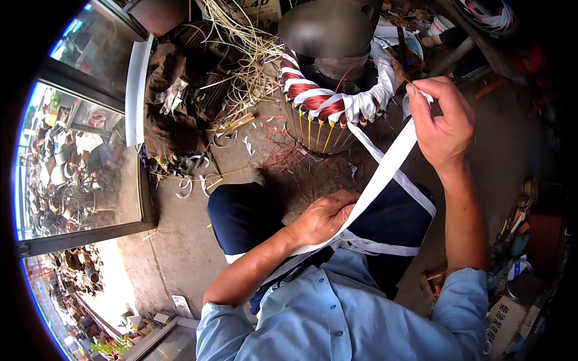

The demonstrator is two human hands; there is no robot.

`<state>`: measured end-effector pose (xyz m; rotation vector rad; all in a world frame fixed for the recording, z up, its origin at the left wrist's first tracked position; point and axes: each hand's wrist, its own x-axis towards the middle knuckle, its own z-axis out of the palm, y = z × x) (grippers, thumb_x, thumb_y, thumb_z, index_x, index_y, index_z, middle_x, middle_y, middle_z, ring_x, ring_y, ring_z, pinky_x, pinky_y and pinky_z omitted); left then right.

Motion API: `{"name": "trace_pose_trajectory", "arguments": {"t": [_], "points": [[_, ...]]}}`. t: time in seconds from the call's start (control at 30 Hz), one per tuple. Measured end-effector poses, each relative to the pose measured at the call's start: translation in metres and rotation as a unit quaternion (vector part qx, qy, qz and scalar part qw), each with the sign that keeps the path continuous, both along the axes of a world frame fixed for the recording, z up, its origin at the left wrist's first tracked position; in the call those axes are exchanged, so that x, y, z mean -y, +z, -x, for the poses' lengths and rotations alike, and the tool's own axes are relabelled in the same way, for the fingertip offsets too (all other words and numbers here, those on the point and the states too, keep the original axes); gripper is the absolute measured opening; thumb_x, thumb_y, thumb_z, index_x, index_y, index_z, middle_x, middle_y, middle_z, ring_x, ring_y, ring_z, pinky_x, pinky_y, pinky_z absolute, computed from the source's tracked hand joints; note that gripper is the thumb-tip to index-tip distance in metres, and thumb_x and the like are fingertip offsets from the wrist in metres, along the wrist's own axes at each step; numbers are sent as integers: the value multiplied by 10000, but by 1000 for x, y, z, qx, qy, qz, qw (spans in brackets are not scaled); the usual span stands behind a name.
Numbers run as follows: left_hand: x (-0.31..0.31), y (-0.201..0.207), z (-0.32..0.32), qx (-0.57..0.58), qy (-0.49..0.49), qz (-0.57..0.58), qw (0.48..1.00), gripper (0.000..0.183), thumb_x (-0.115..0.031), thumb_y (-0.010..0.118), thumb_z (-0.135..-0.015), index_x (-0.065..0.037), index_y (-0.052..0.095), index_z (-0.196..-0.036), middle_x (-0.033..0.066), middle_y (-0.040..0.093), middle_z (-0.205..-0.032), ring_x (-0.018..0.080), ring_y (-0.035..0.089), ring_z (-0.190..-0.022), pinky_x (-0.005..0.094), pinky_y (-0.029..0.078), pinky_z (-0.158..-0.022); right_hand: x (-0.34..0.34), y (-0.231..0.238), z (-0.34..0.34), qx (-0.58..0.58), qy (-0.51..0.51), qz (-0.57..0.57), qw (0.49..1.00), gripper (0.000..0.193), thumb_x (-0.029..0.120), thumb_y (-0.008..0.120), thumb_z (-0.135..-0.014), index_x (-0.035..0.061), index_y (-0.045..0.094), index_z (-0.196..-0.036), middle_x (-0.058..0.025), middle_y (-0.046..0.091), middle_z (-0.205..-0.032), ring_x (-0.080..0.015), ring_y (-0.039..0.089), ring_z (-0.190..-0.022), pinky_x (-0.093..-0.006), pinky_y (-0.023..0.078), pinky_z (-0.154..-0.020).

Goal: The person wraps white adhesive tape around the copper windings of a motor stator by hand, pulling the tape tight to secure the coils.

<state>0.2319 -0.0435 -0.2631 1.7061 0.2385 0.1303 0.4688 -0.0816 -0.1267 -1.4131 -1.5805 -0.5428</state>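
Observation:
In front of me stands a motor stator with coils of red copper wire round its top. White cloth tape wraps the coil ring, spaced apart on the left and densely on the right. My right hand is raised right of the ring, thumb and forefinger pinched on the white tape. A thin red wire runs from the ring toward those fingertips. Over my lap, my left hand is closed round the tape's lower stretch; its fingertips are partly hidden. Loose tape lies across my thighs, and another strand slants up to the ring.
A dark cylinder rises within the ring. Pale wire strands and a dark cloth-like heap lie at the left, near a glass-paned door. Red wire scraps litter the floor. Boxes and tools crowd the right edge.

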Motion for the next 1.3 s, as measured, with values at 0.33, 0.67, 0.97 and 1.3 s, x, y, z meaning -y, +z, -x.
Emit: {"name": "trace_pose_trajectory", "arguments": {"t": [0.33,0.67,0.97,1.3], "points": [[-12,3,-2,-40,41,-2,998,380,-301,522,-991,9,609,-1192,198,622,-1102,353,621,-1023,398,492,-876,-8,1,-5,81,28,16,996,181,-69,711,-741,14,627,-877,-95,631,-761,-245,622,-637,-315,487,-574],[-20,-3,1,-23,63,-24,997,352,-283,549,-992,11,615,-1173,129,616,-986,226,613,-905,343,485,-800,-24,-4,-4,-149,-14,181,972,62,52,680,-854,13,634,-865,-12,555,-613,-47,505,-568,-251,388,-502],[-26,-11,0,-33,91,-21,995,305,-215,584,-972,16,607,-1170,115,613,-984,203,616,-917,323,489,-825,-48,-1,-23,-121,-44,296,946,135,142,635,-904,14,609,-868,24,494,-625,-48,419,-569,-259,339,-511],[-75,-18,-19,126,281,-377,873,424,-33,695,-787,-83,585,-1194,120,590,-998,318,618,-859,406,521,-720,-71,-34,8,35,-79,307,948,147,230,642,-857,87,659,-827,-133,657,-747,-344,653,-761,-476,494,-667]]}}
